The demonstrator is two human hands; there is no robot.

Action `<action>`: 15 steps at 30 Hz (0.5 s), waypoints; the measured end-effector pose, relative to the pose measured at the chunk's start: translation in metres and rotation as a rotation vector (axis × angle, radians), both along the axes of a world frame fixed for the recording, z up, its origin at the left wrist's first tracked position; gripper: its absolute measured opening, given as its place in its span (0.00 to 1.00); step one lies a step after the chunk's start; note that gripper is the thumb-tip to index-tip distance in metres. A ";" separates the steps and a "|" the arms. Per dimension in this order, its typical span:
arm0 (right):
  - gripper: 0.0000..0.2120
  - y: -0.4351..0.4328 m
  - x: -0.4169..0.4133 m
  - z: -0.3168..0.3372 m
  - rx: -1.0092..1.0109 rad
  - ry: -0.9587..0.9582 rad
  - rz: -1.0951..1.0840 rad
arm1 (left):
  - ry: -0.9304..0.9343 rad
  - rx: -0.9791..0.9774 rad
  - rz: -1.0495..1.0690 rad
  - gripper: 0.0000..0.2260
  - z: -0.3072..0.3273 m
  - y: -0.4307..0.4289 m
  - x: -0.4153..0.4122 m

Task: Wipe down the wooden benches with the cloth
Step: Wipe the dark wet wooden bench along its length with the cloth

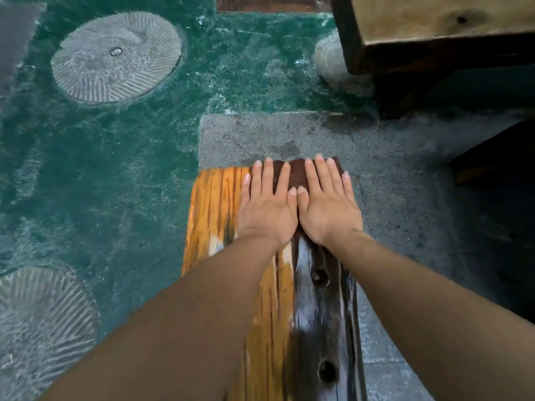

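A long wooden bench (214, 209) runs away from me, orange on its left half and dark and wet-looking on its right half. A dark brown cloth (298, 175) lies flat at the bench's far end, on the right half. My left hand (267, 204) and my right hand (327, 204) press side by side on the cloth, palms down, fingers spread and pointing away from me. Most of the cloth is hidden under the hands; only its far edge and a strip between the fingers show.
A grey stone slab (390, 157) lies under and beyond the bench end. Green textured floor with round ribbed stone discs (115, 56) spreads to the left. A heavy wooden block (434, 24) stands at top right, with dark shadow below it.
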State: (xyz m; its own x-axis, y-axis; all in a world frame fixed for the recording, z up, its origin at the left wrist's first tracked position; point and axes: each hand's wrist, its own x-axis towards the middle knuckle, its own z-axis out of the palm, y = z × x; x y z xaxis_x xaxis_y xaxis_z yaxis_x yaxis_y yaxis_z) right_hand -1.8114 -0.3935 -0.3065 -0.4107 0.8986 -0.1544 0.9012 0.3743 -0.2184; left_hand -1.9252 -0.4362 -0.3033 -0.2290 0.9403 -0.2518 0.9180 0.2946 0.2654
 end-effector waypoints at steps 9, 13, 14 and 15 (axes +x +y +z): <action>0.29 -0.059 -0.007 0.003 0.008 -0.050 -0.031 | -0.029 0.085 0.035 0.24 0.001 -0.059 -0.003; 0.28 -0.103 -0.001 0.010 -0.009 -0.056 -0.002 | -0.041 0.067 0.051 0.24 0.005 -0.105 0.003; 0.29 -0.114 0.001 0.010 -0.016 -0.049 0.006 | -0.035 0.059 0.059 0.23 0.005 -0.117 0.005; 0.29 -0.126 0.003 0.010 -0.022 -0.042 0.015 | -0.027 0.051 0.062 0.23 0.005 -0.130 0.007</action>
